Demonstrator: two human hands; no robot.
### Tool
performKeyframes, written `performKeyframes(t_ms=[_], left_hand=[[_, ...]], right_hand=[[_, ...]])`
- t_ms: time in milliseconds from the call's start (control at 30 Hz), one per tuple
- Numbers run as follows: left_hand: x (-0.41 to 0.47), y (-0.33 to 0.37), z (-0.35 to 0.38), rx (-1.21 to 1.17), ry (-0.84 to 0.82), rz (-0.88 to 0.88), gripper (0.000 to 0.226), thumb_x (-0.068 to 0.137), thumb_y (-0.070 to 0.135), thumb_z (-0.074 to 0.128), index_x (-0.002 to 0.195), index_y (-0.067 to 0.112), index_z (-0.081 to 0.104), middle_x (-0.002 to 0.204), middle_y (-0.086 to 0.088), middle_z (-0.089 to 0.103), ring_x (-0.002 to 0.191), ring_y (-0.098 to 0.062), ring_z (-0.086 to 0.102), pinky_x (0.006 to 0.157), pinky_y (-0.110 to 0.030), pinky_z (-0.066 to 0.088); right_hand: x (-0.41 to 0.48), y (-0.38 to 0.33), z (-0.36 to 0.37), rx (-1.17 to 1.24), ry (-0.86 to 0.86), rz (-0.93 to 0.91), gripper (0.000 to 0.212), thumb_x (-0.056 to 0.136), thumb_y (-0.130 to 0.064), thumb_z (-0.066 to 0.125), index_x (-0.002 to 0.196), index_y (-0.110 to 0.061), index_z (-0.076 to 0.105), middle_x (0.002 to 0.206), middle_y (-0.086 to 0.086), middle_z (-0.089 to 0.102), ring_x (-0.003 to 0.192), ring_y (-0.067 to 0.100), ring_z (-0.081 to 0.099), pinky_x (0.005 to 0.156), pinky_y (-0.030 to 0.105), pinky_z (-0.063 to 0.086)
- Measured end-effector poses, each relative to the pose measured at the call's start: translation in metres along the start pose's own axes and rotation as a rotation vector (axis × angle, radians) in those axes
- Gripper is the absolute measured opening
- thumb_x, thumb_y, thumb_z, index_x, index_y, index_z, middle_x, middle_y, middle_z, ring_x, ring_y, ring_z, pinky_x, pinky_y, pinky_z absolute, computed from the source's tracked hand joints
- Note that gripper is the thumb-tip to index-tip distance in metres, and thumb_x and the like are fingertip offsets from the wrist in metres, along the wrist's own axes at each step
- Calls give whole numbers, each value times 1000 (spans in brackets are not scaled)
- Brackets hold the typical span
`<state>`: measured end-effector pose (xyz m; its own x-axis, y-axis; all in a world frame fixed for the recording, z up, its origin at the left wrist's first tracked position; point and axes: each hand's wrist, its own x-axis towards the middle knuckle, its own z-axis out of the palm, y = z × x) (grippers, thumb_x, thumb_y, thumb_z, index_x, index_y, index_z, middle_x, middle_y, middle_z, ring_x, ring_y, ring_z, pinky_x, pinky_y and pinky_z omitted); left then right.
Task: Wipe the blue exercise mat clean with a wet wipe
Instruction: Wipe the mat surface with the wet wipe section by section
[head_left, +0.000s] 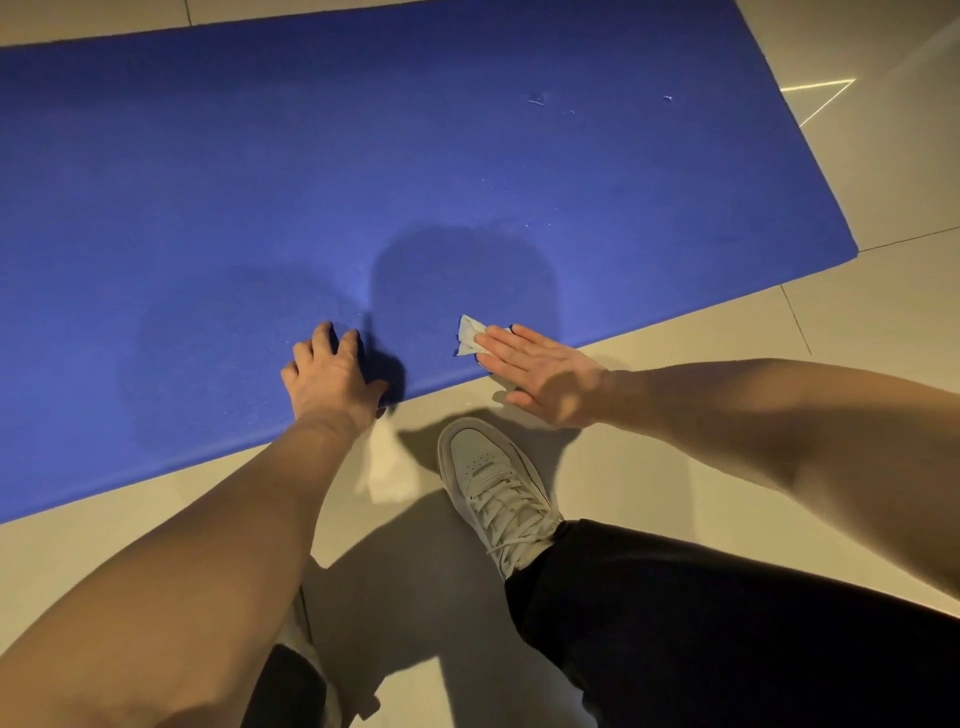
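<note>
The blue exercise mat (395, 156) lies flat on a tiled floor and fills the upper part of the view. My right hand (540, 376) lies flat with straight fingers at the mat's near edge, pressing a white wet wipe (470, 336) onto the mat; most of the wipe is hidden under the fingers. My left hand (330, 371) rests on the mat's near edge to the left, fingers bent with the tips on the surface, holding nothing. A few small white specks (537, 100) lie on the mat at the far right.
Pale floor tiles (857, 332) surround the mat. My white sneaker (493, 483) stands on the floor just below the mat's near edge, between my arms. A white scrap (387, 465) lies on the floor beside the shoe. The mat's right corner (852, 249) is at the right.
</note>
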<state>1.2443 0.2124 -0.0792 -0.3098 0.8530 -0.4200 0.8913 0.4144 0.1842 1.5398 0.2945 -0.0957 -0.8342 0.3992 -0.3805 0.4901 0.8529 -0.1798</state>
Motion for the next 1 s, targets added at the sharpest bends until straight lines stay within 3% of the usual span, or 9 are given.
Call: performKeyframes(t_ms=[233, 400, 500, 567, 667, 900, 1000], left_hand=[[2, -4, 0, 12, 4, 19, 77, 85, 46, 72, 149, 23, 37, 159, -8, 21, 138, -35, 24, 113, -47, 24], [3, -8, 0, 5, 5, 35, 76, 84, 41, 73, 148, 22, 39, 159, -8, 22, 134, -35, 27, 109, -47, 25], [2, -8, -2, 9, -2, 36, 78, 81, 37, 77, 148, 22, 39, 157, -7, 23, 132, -34, 28, 107, -46, 26], [2, -9, -3, 13, -1, 35, 77, 81, 35, 77, 148, 22, 40, 157, -7, 24, 131, -34, 29, 107, -46, 26], [3, -10, -3, 20, -3, 36, 74, 83, 36, 74, 147, 22, 41, 157, -8, 24, 132, -35, 28, 107, -46, 26], [4, -11, -4, 12, -9, 31, 76, 83, 36, 74, 149, 22, 39, 158, -7, 23, 134, -34, 27, 110, -45, 24], [4, -10, -3, 16, -5, 30, 77, 82, 34, 75, 149, 21, 38, 157, -7, 23, 133, -34, 27, 109, -44, 24]], right_hand=[[-2, 3, -5, 37, 40, -62, 63, 109, -42, 23, 159, -4, 26, 169, 14, 16, 157, 30, 8, 126, 52, 15], [49, -29, -9, -32, 47, -313, 56, 108, -29, 35, 160, -9, 28, 169, 8, 17, 158, 26, 7, 128, 47, 5], [74, -44, -15, -141, -61, -332, 57, 110, -35, 27, 163, -16, 18, 171, 5, 6, 158, 21, -5, 127, 43, -9], [73, -34, -20, -133, -62, -355, 57, 110, -35, 28, 163, -17, 18, 171, 3, 6, 158, 19, -4, 127, 43, -8], [50, -8, -25, -67, -27, -316, 55, 108, -32, 32, 160, -13, 29, 170, 5, 17, 158, 21, 9, 128, 46, 4], [-14, 38, -20, 53, -24, 5, 63, 105, -38, 15, 162, -13, 24, 170, 6, 12, 158, 20, 5, 129, 43, 2], [-5, 19, -9, 181, 42, 67, 63, 104, -35, 23, 157, -2, 31, 167, 15, 20, 156, 29, 12, 128, 47, 9]])
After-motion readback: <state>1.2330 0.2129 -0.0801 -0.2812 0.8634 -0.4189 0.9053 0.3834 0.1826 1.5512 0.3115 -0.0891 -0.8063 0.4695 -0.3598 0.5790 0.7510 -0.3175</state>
